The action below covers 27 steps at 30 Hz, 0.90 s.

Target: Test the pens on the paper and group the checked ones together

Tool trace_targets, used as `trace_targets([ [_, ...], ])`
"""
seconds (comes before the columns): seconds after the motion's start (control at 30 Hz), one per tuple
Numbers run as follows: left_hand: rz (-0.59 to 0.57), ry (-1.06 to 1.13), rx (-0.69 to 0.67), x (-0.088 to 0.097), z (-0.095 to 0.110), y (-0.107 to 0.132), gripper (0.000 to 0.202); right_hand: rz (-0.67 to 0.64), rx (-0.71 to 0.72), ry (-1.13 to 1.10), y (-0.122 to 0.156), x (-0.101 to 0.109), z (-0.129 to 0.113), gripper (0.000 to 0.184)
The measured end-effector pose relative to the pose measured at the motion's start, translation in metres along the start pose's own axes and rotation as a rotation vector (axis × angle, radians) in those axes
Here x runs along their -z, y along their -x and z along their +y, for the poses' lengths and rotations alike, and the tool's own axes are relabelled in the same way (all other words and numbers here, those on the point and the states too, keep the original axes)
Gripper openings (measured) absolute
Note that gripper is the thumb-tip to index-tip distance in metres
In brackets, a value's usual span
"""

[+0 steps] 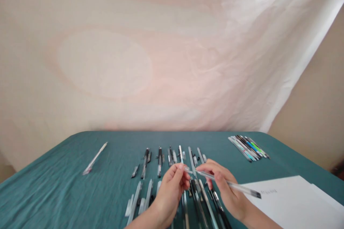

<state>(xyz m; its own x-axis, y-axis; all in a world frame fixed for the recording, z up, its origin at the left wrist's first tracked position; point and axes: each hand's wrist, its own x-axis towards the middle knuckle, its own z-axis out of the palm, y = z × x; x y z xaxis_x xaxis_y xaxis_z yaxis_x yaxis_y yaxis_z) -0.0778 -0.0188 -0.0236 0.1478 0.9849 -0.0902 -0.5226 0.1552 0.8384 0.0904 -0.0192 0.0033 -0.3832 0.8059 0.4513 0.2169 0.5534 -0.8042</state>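
Note:
My right hand [224, 189] holds a clear-barrelled pen [239, 187] between thumb and fingers. Its dark end points to the lower right, its tip to the left. Facing that tip, my left hand [173, 189] pinches a small translucent pen cap [189, 170]. A narrow gap seems to lie between cap and tip. Below and behind both hands, several pens are laid out in two rows, among them a black pen [145, 164] and a grey pen [135, 200]. Loose caps lie beside some of them, such as a dark cap [135, 171]. My hands hide part of the rows.
A white pen [95, 158] lies alone on the left of the green tablecloth [53, 186]. At the back right is a bundle of pens [248, 147]. White paper [298, 204] with a little writing lies at the front right. A pale cloth [161, 61] hangs behind the table.

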Motion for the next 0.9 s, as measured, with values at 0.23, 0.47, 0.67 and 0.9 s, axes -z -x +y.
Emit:
trace_targets([
  [0.23,-0.009,0.028,0.038,-0.004,0.001,0.005,0.029,0.0,-0.129,-0.194,0.002,-0.006,0.008,0.033],
  [0.47,-0.042,0.021,0.066,-0.009,0.001,0.008,0.034,-0.018,-0.161,-0.18,0.004,-0.01,0.012,0.027],
  [0.67,-0.068,-0.025,0.046,-0.011,0.002,0.01,0.033,0.001,-0.152,-0.14,0.004,-0.012,0.012,0.024],
  [0.9,-0.076,-0.309,-0.036,-0.01,0.001,0.011,0.035,0.04,-0.126,-0.165,0.003,-0.015,0.011,0.023],
])
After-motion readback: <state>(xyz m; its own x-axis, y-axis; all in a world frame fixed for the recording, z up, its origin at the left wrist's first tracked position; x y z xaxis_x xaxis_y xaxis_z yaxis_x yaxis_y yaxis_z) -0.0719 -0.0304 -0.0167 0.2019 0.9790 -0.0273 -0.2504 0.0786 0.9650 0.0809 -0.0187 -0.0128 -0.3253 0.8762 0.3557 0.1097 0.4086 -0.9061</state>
